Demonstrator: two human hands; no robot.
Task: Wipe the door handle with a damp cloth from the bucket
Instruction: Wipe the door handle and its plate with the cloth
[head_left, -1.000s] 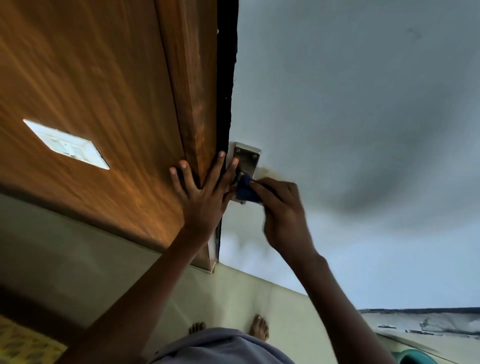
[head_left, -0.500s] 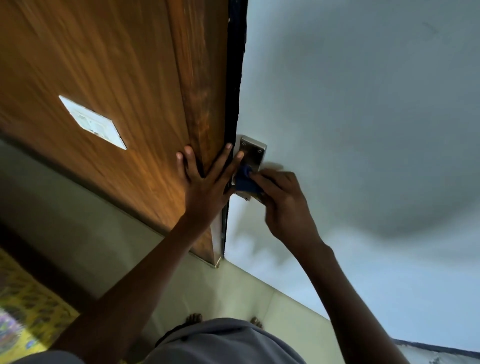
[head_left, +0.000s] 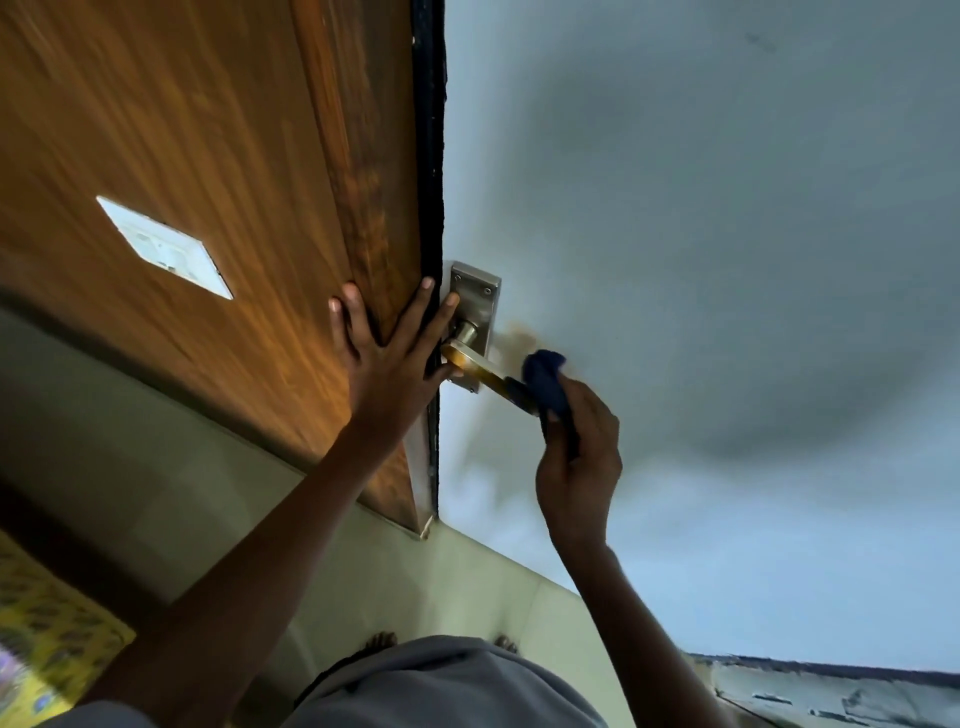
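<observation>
White door (head_left: 701, 218) fills the right side of the view, wood-grain panel (head_left: 171, 135) on the left with a dark edge strip (head_left: 429, 156) running between them. White switch plate (head_left: 163, 247) sits on the wood panel, well left of the handle. Yellow patterned fabric (head_left: 47, 644) at lower left, floor tiles below.

Left hand (head_left: 390, 358) is flat and spread wide, holding nothing: palm on the wood edge, fingertips reaching across the dark strip to the metal backplate (head_left: 477, 301).

Door handle (head_left: 480, 370) is a brass lever sticking out from the backplate toward lower right, near half bare. Brownish smudge (head_left: 521, 332) on the door just right of the plate.

Right hand (head_left: 579, 452) is closed around a blue cloth (head_left: 545, 379), which is bunched over the lever's far end, touching it.
</observation>
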